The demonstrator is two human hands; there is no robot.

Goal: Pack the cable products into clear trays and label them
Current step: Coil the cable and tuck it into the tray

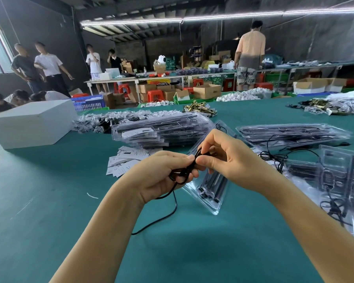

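Both hands meet at frame centre, above the green table. Left hand has its fingers curled round a bundled black cable; thumb and forefinger pinch the bundle's top. Right hand pinches the same cable at approx the same spot, thumb vs forefinger, other fingers curled behind. A loose tail of the cable hangs from the left hand toward 6 o'clock and trails on the cloth; its end is too thin to make out.

Just behind the hands, running from 12 to 5 o'clock, lies a clear tray w/ dark parts inside; its middle is hidden by the right hand. Label cards lie scattered at 10 o'clock. Stacks of filled trays sit at 11–12 o'clock, and another stack at 2. At 3 o'clock more trays are cut off by the frame edge, w/ loose cables near them. White box at 9–10 o'clock. Tray contents blurred by glare.
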